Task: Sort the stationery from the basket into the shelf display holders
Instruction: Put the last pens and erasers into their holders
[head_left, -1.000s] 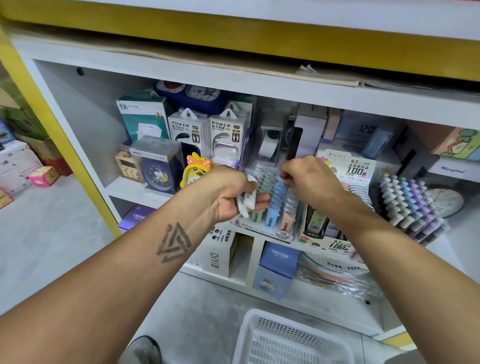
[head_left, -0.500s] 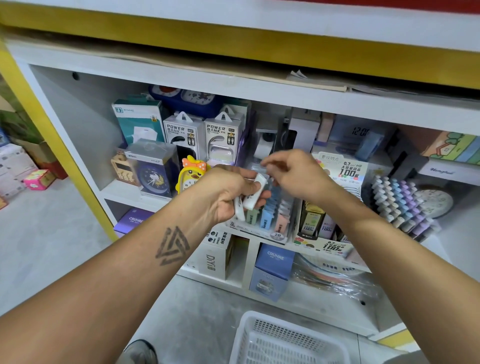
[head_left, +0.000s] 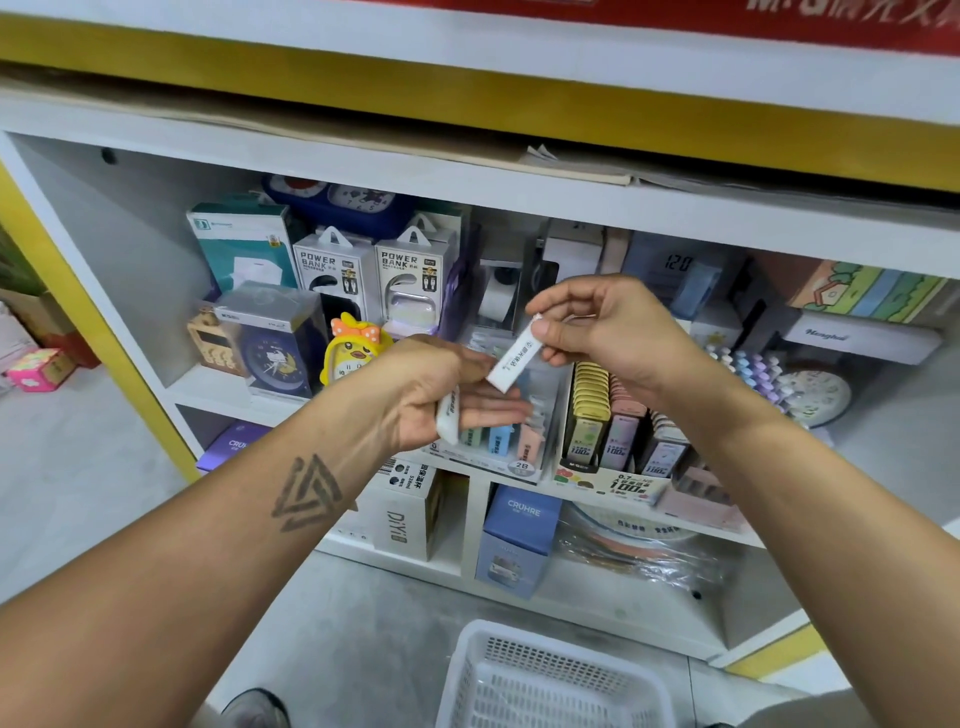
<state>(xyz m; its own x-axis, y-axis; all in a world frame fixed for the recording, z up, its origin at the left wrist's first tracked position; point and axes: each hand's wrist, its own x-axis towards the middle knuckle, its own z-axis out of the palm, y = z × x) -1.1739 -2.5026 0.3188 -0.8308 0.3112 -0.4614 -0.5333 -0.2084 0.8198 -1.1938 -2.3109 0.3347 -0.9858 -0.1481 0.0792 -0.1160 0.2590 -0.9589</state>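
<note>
Between the two hands, near the middle of the view, a white tube (head_left: 512, 364) lies tilted, its upper end at 1 o'clock. The right hand (head_left: 597, 332) pinches that upper end between thumb and fingers. Its lower end sits just above the left hand (head_left: 441, 395), whose fingers curl round a second white tube (head_left: 448, 415) that pokes out below the palm toward 6 o'clock.

Behind the hands on the shelf (head_left: 218, 387) stands a display holder (head_left: 498, 441) with green, blue and pink tubes in rows, marked 2B on its front. At 3 o'clock from it is a lead box holder (head_left: 613, 447) with yellow and grey packs. Farther toward 3 o'clock a rack of pastel pens (head_left: 748, 369) fans out.

At 10 o'clock from the hands stand two power bank boxes (head_left: 374, 275), a yellow duck clock (head_left: 353, 348) and a blue clock (head_left: 272, 358) in a clear case.

At 6 o'clock, on the floor, sits a white basket (head_left: 556, 675).
</note>
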